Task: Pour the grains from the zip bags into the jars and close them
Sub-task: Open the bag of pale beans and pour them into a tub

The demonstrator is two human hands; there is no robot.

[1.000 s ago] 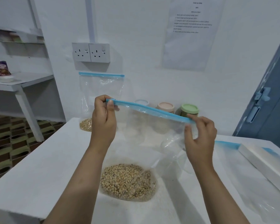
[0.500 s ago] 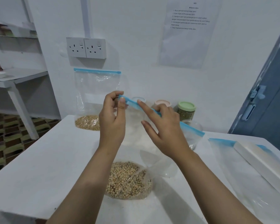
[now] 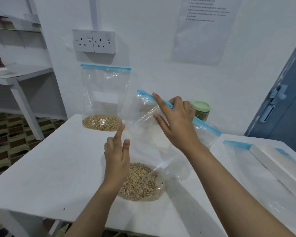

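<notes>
Blue zip strip (image 3: 167, 104) pinched by R fingers (image 3: 158, 100), L fingers (image 3: 119, 132) open

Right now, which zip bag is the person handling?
The near zip bag, its blue strip under the right hand; the far bag stands untouched against the wall.

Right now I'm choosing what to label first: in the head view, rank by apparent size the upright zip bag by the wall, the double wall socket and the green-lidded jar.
1. Upright zip bag, largest.
2. Double wall socket.
3. Green-lidded jar, smallest, partly hidden behind the right hand.
All stand near the wall, so the order seems fair.
</notes>
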